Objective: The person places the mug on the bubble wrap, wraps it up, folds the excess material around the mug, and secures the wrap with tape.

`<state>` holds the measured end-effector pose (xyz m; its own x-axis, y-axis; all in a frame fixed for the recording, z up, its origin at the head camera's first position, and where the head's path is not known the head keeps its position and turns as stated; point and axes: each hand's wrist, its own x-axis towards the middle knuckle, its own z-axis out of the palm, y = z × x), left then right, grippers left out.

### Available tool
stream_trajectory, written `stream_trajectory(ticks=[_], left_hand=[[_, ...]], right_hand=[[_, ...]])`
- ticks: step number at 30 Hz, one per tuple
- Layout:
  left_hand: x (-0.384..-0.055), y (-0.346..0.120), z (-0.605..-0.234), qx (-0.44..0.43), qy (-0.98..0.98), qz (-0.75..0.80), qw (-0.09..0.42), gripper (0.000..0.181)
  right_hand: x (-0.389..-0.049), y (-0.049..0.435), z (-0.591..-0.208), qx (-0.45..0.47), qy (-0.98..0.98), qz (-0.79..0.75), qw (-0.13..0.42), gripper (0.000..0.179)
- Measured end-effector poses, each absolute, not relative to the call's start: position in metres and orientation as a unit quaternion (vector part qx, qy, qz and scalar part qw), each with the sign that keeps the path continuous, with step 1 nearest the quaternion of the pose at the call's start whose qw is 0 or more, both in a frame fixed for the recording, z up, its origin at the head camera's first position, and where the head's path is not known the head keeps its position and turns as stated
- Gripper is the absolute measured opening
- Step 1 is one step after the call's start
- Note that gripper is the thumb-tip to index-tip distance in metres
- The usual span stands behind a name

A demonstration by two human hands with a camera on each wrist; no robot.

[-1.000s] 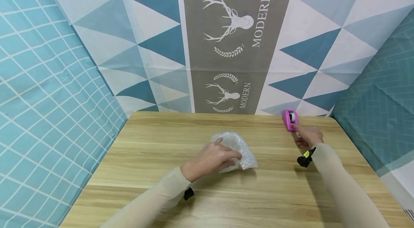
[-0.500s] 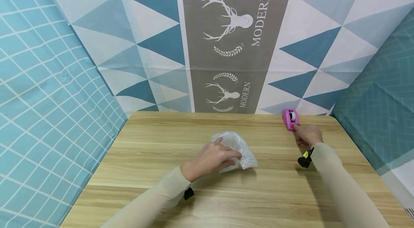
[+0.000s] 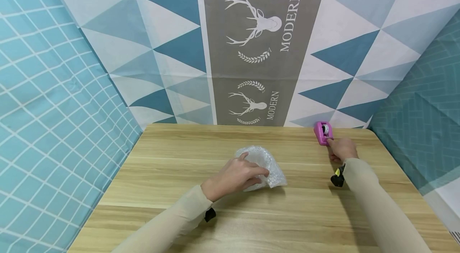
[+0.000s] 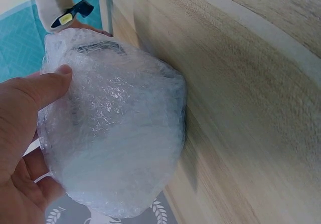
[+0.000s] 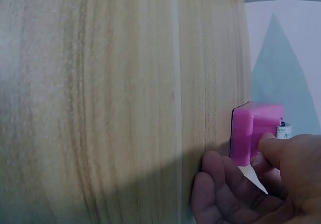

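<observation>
On the table, a bundle of clear bubble wrap (image 3: 267, 165) sits under my left hand (image 3: 233, 175). The left wrist view has the thumb (image 4: 55, 86) pressed on the near face of the bubble wrap (image 4: 115, 118), with other fingers behind it. Whatever the wrap encloses is blurred. At the back right is a pink tape dispenser (image 3: 322, 133) with a small white roll (image 5: 284, 131) in it. My right hand (image 3: 344, 150) is at its front end. Thumb and forefinger (image 5: 271, 146) pinch together there, seemingly on the tape's end; a pale strip shows just below them.
The wooden table (image 3: 172, 149) meets a patterned wall cloth (image 3: 251, 45) at its back edge. Blue checked cloth (image 3: 54, 105) hangs on the left and teal cloth (image 3: 427, 105) on the right. The dispenser stands close to the back edge.
My right hand has shifted slightly at the dispenser's front, its thumb and forefinger now closer together. The left hand and the bubble wrap have stayed in place.
</observation>
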<state>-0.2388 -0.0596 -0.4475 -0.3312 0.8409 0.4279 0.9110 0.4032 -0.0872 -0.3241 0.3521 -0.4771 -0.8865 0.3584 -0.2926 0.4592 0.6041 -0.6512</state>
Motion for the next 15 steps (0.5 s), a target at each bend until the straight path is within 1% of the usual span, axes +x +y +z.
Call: stream_trajectory(ticks=[10,15], left_hand=[[-0.2382,-0.0598,-0.4476,-0.537,-0.813,-0.085,0.209,0.024],[-0.2382,-0.0598,-0.4474,-0.538,-0.813,-0.085,0.206,0.024]], right_hand=[[-0.3247,0.3469,-0.4712,0.218,0.901,-0.369,0.067,0.049],[-0.3252,0.3533,-0.4739,0.194,0.916,-0.345,0.059,0.037]])
